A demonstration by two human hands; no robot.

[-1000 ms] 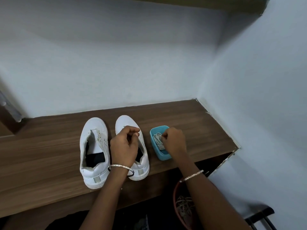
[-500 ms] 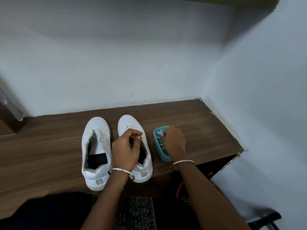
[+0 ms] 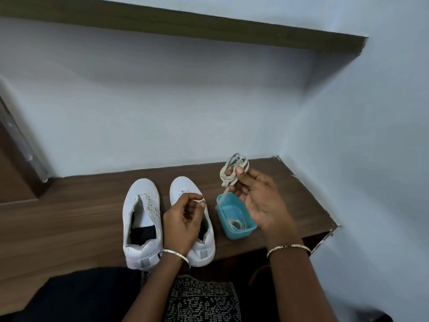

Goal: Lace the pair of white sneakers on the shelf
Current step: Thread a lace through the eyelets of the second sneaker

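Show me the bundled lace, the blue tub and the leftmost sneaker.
bundled lace [image 3: 239,160], head view, coiled loops.
blue tub [image 3: 240,234], head view, near wall.
leftmost sneaker [image 3: 142,190], head view, toe cap.

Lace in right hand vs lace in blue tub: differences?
The held lace is bunched into a tight coil, raised in the right hand; the tub lace lies in loose flat loops inside the blue tub. The held lace trails one strand downward; the tub lace does not. Both are off-white.

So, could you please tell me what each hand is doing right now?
Left hand: fingers curled, contents cannot be told.
Right hand: holding a coiled white shoelace.
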